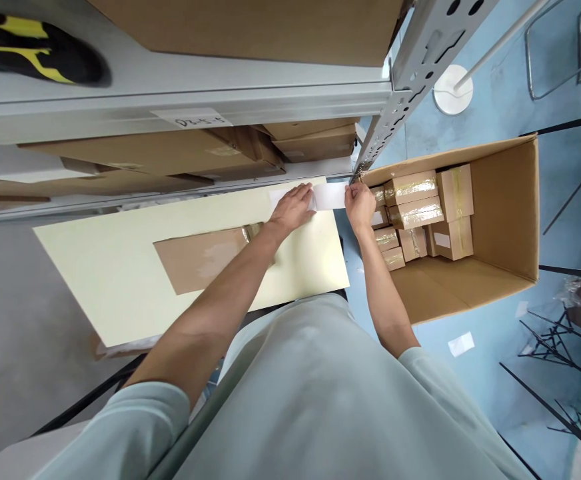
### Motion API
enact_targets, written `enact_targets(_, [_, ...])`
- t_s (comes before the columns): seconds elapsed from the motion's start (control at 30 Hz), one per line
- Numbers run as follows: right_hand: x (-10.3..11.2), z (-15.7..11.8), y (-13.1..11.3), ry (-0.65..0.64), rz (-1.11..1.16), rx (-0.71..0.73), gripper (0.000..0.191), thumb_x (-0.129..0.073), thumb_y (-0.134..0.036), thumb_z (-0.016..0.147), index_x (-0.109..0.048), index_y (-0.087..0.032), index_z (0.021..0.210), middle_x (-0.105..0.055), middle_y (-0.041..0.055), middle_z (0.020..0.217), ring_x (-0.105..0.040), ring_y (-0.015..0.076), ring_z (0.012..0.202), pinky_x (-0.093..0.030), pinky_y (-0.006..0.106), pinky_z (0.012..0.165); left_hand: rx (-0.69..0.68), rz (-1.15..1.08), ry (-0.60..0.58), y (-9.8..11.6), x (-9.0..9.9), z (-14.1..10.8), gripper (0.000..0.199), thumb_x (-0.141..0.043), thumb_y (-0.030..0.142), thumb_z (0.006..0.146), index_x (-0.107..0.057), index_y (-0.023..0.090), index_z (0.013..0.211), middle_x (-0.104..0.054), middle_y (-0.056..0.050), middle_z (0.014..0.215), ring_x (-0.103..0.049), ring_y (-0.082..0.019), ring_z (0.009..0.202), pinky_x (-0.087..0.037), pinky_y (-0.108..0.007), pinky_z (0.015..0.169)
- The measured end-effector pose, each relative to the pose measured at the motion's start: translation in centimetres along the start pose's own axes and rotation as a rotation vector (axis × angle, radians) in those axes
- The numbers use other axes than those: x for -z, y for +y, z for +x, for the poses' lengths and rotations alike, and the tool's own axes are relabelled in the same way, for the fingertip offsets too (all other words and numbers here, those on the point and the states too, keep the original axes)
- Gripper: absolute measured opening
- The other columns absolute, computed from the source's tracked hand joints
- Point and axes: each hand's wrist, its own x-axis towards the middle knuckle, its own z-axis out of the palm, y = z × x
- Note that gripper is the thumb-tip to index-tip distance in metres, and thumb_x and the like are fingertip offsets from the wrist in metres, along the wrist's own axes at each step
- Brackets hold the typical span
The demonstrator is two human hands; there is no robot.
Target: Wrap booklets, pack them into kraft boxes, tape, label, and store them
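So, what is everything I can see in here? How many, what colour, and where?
White strip: one, white, between the hands
Board: one, pale yellow, before the person
Cardboard package: one, brown, on the board
Large carton: one, brown, open, at right
Small taped boxes: around ten, brown, inside it
Shelf rack: one, grey, ahead
Shelf label: one, white, on its edge
Shelf cartons: several, brown, on the rack
Unclear object: one, black and yellow, upper left
Round base: one, white, upper-right floor
Paper scrap: at least one, white, right floor
Shirt: one, pale, bottom
Left hand: one, bare, over the board
Right hand: one, bare, at the strip's right end
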Motion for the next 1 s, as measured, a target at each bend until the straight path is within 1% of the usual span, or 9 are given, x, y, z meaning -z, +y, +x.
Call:
enact_targets(0.1, [-0.4, -0.1, 0.2, 0.041, 0.024, 0.026, 0.023, -0.052, -0.033, 0.11, -0.059, -0.024, 0.091, -0.072, 0.0086, 0.095, -0.071, 0.0262, 0.094, -0.058, 0.038, 0.093, 0.004, -0.004, -0.013, 0.0, -0.1, 0.0, 0.077, -0.059, 0.027, 0.101, -0.041, 0.0, 0.171, -0.033, -0.023, 0.182, -0.029, -0.034, 0.172, -0.022, -0.045, 0.144])
enact_targets(0.17, [-0.5, -0.2, 0.2, 0.055, 0.033, 0.033, 0.022, -0.053, -0.031, 0.109, -0.057, -0.025, 0.089, -0.07, 0.0073, 0.093, -0.069, 0.0249, 0.092, -0.057, 0.036, 0.093, 0.004, -0.001, -0.021, 0.2, -0.2, 0.1, 0.076, -0.057, 0.025, 0.101, -0.04, -0.002, 0.171, -0.031, -0.024, 0.182, -0.028, -0.035, 0.173, -0.022, -0.046, 0.144])
enact_targets(0.3, [-0.3, -0.2, 0.1, 0.03, 0.03, 0.021, 0.021, -0.053, -0.025, 0.107, -0.052, -0.026, 0.086, -0.066, 0.0063, 0.094, -0.067, 0.0239, 0.09, -0.056, 0.037, 0.094, 0.012, 0.015, -0.043, 0.5, -0.4, 0.2, 0.075, -0.055, 0.023, 0.102, -0.038, -0.003, 0.171, -0.029, -0.026, 0.183, -0.025, -0.036, 0.173, -0.024, -0.049, 0.143])
enact_targets(0.43, [0.0, -0.2, 0.1, 0.031, 0.071, 0.025, 0.023, -0.054, -0.022, 0.103, -0.047, -0.028, 0.082, -0.065, 0.0044, 0.09, -0.066, 0.0234, 0.089, -0.056, 0.037, 0.096, 0.026, 0.039, -0.055, 0.6, -0.5, 0.5, 0.074, -0.055, 0.021, 0.103, -0.038, -0.003, 0.171, -0.027, -0.026, 0.184, -0.023, -0.036, 0.174, -0.023, -0.047, 0.143])
enact_targets(0.6, [0.3, -0.1, 0.5, 0.036, 0.095, 0.026, 0.021, -0.053, -0.023, 0.103, -0.048, -0.028, 0.083, -0.066, 0.0054, 0.091, -0.066, 0.0233, 0.09, -0.056, 0.038, 0.096, 0.015, 0.03, -0.059, 0.1, -0.8, 0.7, 0.076, -0.054, 0.027, 0.107, -0.033, 0.0, 0.174, -0.028, -0.024, 0.184, -0.021, -0.035, 0.175, -0.021, -0.047, 0.143])
enact_targets(0.77, [0.1, 0.0, 0.9, 0.048, 0.127, 0.034, 0.02, -0.053, -0.026, 0.103, -0.048, -0.028, 0.084, -0.066, 0.0044, 0.089, -0.065, 0.0228, 0.089, -0.056, 0.038, 0.097, 0.013, 0.026, -0.055, 0.1, -1.1, 0.6, 0.078, -0.055, 0.028, 0.107, -0.031, -0.003, 0.174, -0.026, -0.027, 0.184, -0.02, -0.036, 0.175, -0.019, -0.047, 0.144])
enact_targets(0.9, [0.0, 0.0, 1.2, 0.05, 0.145, 0.035, 0.019, -0.053, -0.027, 0.104, -0.05, -0.027, 0.085, -0.066, 0.0031, 0.089, -0.065, 0.0219, 0.089, -0.056, 0.036, 0.096, 0.012, 0.034, -0.049, -0.1, -1.2, 0.8, 0.08, -0.059, 0.031, 0.106, -0.033, -0.003, 0.173, -0.026, -0.028, 0.183, -0.021, -0.036, 0.175, -0.018, -0.046, 0.144])
enact_targets(1.0, [0.1, 0.1, 1.3, 0.032, 0.135, 0.012, 0.018, -0.053, -0.027, 0.104, -0.053, -0.026, 0.086, -0.068, 0.0025, 0.088, -0.066, 0.021, 0.088, -0.055, 0.034, 0.094, 0.011, 0.033, -0.056, -0.3, -1.2, 1.1, 0.078, -0.056, 0.027, 0.105, -0.034, -0.003, 0.173, -0.026, -0.028, 0.183, -0.021, -0.036, 0.175, -0.02, -0.048, 0.143])
